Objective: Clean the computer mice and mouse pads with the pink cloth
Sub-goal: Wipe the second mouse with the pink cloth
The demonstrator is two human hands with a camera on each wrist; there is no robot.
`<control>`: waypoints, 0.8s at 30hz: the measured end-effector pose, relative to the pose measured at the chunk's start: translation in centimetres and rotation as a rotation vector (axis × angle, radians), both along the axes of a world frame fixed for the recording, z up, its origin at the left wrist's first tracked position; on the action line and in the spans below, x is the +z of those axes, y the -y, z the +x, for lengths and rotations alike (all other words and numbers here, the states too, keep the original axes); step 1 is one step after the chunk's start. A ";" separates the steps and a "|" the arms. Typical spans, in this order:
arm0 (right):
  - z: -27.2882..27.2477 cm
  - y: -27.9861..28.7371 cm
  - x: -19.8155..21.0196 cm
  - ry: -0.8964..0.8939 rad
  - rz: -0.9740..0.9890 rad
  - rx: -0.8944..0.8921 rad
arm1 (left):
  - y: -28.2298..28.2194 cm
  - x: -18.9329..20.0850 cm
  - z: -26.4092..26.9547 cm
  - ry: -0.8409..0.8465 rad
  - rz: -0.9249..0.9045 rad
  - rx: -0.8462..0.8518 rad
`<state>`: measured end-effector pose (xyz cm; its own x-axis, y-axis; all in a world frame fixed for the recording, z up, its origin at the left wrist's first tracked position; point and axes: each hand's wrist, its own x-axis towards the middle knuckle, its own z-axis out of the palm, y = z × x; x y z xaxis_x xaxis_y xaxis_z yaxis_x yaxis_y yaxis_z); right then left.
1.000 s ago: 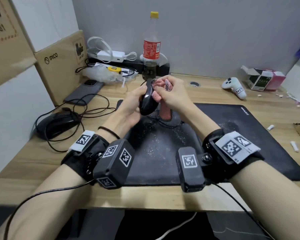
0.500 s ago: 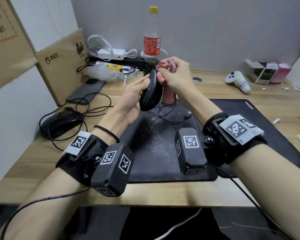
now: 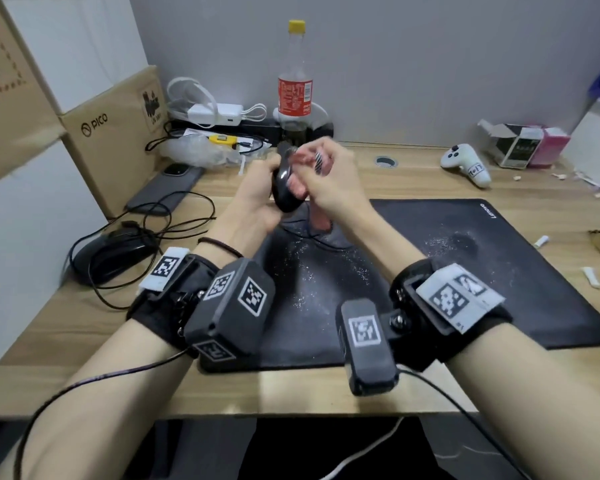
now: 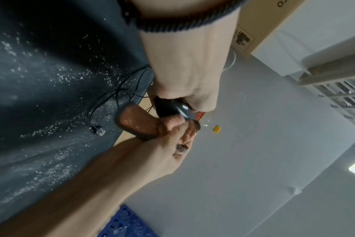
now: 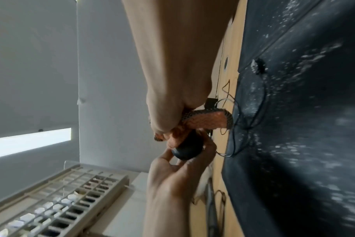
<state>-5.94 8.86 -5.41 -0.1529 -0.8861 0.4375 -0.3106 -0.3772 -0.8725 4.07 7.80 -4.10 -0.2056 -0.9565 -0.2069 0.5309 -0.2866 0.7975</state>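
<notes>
L hand (image 3: 253,199) grips black mouse (image 3: 282,188) w/ curled fingers, raised above mouse pad (image 3: 499,271). R hand (image 3: 329,181) clenches pink cloth (image 5: 205,121) against mouse side. Risk: dangling mouse cable (image 4: 111,99) drags thru white specks on pad, or glossy mouse slips under rubbing pressure.

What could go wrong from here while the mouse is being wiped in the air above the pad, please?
The black mouse is held off the desk by the left hand; it might slip. Its cable dangles loose and could snag. The pink cloth in the right hand hangs over the white specks on the mouse pad.
</notes>
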 end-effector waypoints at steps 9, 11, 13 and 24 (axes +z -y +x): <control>-0.9 -1.1 0.1 -0.289 0.084 0.266 | -0.2 -1.2 0.7 -0.020 0.088 0.088; -1.9 -1.6 0.5 -0.279 0.147 0.290 | -0.2 -1.3 1.1 -0.074 0.071 0.104; -3.5 -0.9 0.5 -0.131 0.203 0.182 | -0.4 -1.3 1.5 -0.116 0.069 0.096; -0.9 2.2 1.2 0.064 0.263 0.131 | -1.5 -1.0 0.6 -0.165 -0.017 0.049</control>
<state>-6.80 6.66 -4.25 -0.0499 -0.9818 0.1835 -0.2155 -0.1688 -0.9618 4.70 9.32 -5.09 -0.1890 -0.9692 -0.1581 0.6682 -0.2449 0.7025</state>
